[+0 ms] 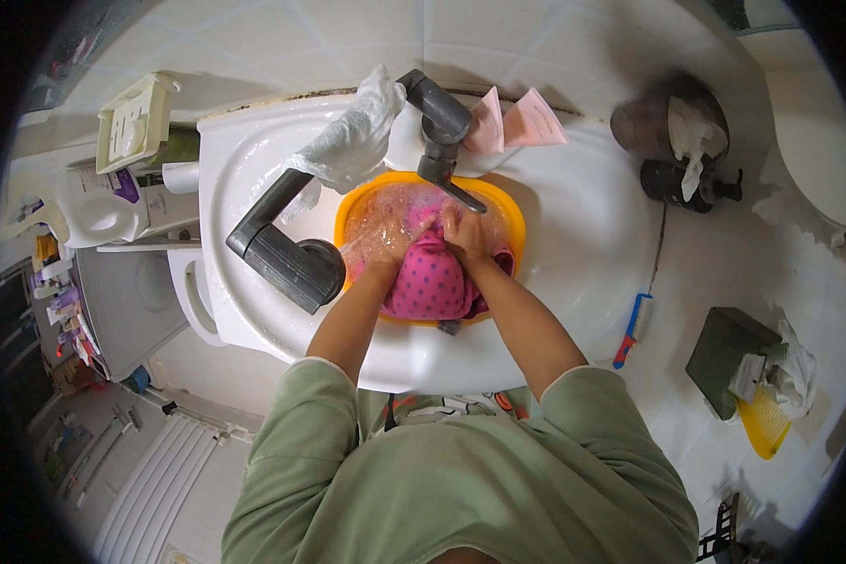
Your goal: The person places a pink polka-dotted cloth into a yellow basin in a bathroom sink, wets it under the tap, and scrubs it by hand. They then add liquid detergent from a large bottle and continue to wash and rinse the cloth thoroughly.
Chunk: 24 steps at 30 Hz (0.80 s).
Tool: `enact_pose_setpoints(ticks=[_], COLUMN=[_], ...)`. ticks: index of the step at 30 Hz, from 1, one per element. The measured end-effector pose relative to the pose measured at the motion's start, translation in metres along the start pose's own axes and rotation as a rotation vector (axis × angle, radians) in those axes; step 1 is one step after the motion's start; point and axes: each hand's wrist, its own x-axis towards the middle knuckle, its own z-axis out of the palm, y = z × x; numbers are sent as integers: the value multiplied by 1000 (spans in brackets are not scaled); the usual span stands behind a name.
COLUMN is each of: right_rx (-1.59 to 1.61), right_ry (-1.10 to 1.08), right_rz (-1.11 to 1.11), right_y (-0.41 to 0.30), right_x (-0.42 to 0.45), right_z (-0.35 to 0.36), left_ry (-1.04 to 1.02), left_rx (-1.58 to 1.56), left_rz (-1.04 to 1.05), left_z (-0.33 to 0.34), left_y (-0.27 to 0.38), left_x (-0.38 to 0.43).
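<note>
A pink polka-dot cloth lies bunched in a yellow plastic basin filled with soapy, foamy water. My right hand grips the cloth's gathered upper part, fingers curled. On the other side, my left hand holds the same bunch; much of it is hidden by cloth and suds. The basin sits in a white washbasin. A dark grey faucet stands behind it, its lever reaching over the basin. From the jointed spout at left, a thin water stream appears to run into the basin.
White wrapping covers part of the spout arm. Two pink tubes stand behind the faucet. At right are a blue-and-red comb, a dark pump bottle and a green box. A soap dish hangs at left.
</note>
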Motion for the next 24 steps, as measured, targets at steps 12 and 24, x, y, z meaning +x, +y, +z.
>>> enact_pose_setpoints(ticks=[12, 24], right_rx=[-80, -638], right_ry=[-193, -393], right_rz=[21, -399], right_y=[-25, -50], right_x=[-10, -73], right_z=[-37, -59], left_ry=[-242, -131], left_rx=[-250, 212], left_rz=[-62, 329], left_z=[-70, -62], left_y=[14, 2], left_x=[-17, -71])
